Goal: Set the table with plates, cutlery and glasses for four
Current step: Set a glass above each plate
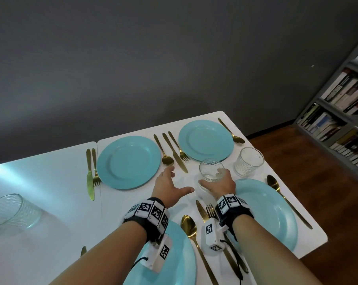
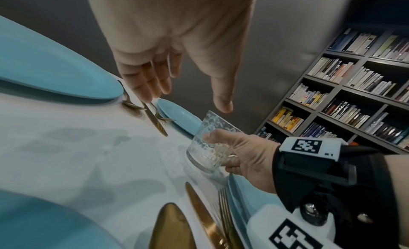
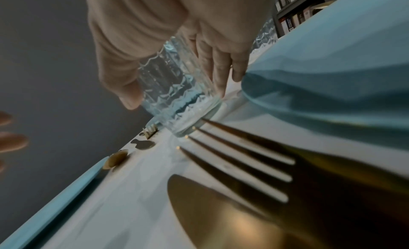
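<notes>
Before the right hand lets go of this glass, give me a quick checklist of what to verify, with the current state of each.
1. Right hand grips the glass: ok.
2. Glass upright: not ok, it tilts.
3. Glass base flat on the table: cannot tell.
4. Base clear of the fork tips: cannot tell; they look very close in the right wrist view.
5. Left hand out of the way: ok, open, holding nothing.
6. Four plates laid, like the near right plate: ok.

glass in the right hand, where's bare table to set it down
The glass in the right hand sits over a bare white patch bordered by the far-left plate, the open left hand and the near-right plate. More room lies left, around the lying glass. Cutlery crowds the gaps between plates.
</notes>
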### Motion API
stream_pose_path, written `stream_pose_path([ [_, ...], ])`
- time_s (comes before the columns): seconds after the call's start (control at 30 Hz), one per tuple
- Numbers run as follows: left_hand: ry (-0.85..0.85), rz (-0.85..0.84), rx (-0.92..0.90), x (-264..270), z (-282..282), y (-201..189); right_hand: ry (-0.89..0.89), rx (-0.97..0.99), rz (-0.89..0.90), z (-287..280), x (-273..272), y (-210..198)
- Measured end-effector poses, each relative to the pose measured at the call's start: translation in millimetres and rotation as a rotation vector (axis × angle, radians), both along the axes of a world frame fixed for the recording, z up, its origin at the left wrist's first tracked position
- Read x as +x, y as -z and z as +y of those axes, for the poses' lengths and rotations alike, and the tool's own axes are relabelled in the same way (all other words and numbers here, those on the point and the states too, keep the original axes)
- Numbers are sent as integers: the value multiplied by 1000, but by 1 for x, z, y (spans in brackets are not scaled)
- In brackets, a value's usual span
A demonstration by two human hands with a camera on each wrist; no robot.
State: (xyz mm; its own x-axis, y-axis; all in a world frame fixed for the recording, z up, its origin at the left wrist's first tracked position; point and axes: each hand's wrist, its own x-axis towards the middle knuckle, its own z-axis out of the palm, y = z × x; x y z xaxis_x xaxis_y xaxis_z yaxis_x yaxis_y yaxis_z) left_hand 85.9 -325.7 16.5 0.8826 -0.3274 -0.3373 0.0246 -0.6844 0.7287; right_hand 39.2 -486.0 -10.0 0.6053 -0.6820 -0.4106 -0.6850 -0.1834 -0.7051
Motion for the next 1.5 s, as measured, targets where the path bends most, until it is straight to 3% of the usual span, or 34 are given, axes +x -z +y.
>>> stream_pose_path([
  [0.33, -60, 33, -30, -6, 21, -7, 31, 28, 11, 2, -16, -3],
  [0.47, -71, 26, -49, -7, 47, -10, -27, -150, 32, 18, -32, -32],
  [0.53, -86, 13, -53, -7, 66, -9, -74, -270, 6, 37, -35, -57],
  [0.6, -113, 15, -64, -6, 90, -8, -160, -266, -45, 66, -31, -83],
  [0.77, -228, 16, -87, -1, 179, 2, -414, 1, -28, 183, -16, -118],
  [0.97, -448, 71, 29, 7, 314, 23, -720, 103, 142, 325, 22, -83],
  [1.13, -671, 119, 189, 20, 405, 28, -711, 125, 231, 409, 63, -47],
  [1.27, -879, 92, 51, 36, 449, 38, -635, 132, 229, 449, 84, -20],
  [1.5, -662, -30, -37, 63, 471, 47, -550, 66, 75, 475, 103, 15],
])
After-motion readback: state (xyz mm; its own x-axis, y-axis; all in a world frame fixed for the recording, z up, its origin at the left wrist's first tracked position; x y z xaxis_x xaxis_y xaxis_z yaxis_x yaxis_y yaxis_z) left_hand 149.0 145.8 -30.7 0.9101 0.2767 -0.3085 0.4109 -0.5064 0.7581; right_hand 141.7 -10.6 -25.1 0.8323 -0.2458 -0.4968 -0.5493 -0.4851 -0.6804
